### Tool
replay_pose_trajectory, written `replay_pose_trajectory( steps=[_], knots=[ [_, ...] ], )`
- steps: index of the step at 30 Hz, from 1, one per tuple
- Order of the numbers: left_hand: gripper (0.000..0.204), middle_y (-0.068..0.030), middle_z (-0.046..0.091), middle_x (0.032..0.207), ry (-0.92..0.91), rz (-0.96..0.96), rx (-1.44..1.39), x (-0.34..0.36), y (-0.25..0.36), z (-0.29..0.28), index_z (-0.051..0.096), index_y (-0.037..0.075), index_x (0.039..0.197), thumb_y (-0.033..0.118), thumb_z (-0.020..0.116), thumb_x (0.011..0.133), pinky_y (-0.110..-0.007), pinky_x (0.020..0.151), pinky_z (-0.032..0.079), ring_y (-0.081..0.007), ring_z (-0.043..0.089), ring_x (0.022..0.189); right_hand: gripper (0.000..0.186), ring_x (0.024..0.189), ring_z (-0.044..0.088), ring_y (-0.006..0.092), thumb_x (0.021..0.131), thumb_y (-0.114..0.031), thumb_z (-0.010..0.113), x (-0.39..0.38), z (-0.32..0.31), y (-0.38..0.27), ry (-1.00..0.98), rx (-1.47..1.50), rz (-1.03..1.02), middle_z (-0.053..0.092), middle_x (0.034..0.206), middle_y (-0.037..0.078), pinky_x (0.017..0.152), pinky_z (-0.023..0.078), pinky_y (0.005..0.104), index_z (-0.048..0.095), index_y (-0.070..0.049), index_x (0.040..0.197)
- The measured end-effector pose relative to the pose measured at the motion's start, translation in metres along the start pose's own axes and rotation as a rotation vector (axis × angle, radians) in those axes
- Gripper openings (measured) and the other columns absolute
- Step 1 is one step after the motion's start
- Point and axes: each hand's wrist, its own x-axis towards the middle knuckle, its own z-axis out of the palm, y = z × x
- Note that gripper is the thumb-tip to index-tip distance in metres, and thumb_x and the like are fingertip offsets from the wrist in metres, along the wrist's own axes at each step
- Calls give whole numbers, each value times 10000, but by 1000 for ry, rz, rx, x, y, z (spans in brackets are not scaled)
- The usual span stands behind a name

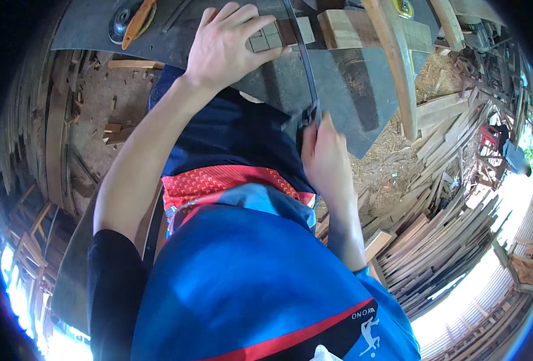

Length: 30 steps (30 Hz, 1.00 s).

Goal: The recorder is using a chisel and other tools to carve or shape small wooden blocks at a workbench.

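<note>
My left hand (pixel 225 47) bears down on a small wooden block (pixel 265 40) marked with a grid of lines. Its fingers curl over the far side and the thumb lies along the near side. A long, thin, dark blade, apparently of a handsaw (pixel 308 63), crosses the right end of the wood, close to a dark brown patch. My right hand (pixel 328 153) is closed around the saw's handle at the near end, by the table's edge. The fingers' undersides and most of the handle are hidden.
The dark table (pixel 378 75) also bears a thick wood block (pixel 344 30) and an orange-handled brush (pixel 137 25) by a round dark disc. A long wooden bar (pixel 394 66) slants across its right side. Stacked planks (pixel 441 240) lie at right; a person (pixel 514 157) is farther off.
</note>
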Motion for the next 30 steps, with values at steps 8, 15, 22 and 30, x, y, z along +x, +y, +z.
replay_pose_trajectory(
  steps=[8, 15, 22, 30],
  knots=[
    [499, -72, 599, 959, 31, -4, -16, 1, 4, -10, 729, 57, 1063, 437, 826, 755, -417, 887, 416, -268, 560, 976, 250, 723, 661, 517, 1021, -180, 528, -2, 4, 10, 24, -35, -75, 636, 707, 330, 641, 531, 602, 530, 59, 951],
    [489, -78, 593, 974, -508, -251, 326, 32, 36, -27, 733, 60, 1070, 385, 838, 721, -414, 879, 413, -269, 560, 977, 239, 723, 656, 533, 1024, -180, 535, 51, -1, -13, 79, -125, -95, 635, 699, 330, 628, 525, 606, 517, 47, 950],
    [508, -72, 583, 979, -289, -187, 111, 21, 28, -15, 737, 55, 1080, 391, 846, 715, -416, 914, 395, -264, 544, 994, 211, 689, 649, 537, 1017, -156, 521, 15, -7, -2, 33, -32, 27, 622, 669, 326, 624, 527, 622, 502, 47, 961],
    [506, 6, 625, 946, -436, -199, 426, 17, 32, -26, 762, 135, 1085, 509, 842, 754, -374, 825, 442, -208, 610, 930, 172, 739, 678, 494, 1010, -124, 495, -22, -16, 12, -52, 22, 0, 650, 766, 314, 633, 514, 577, 527, 45, 1008]
  ],
)
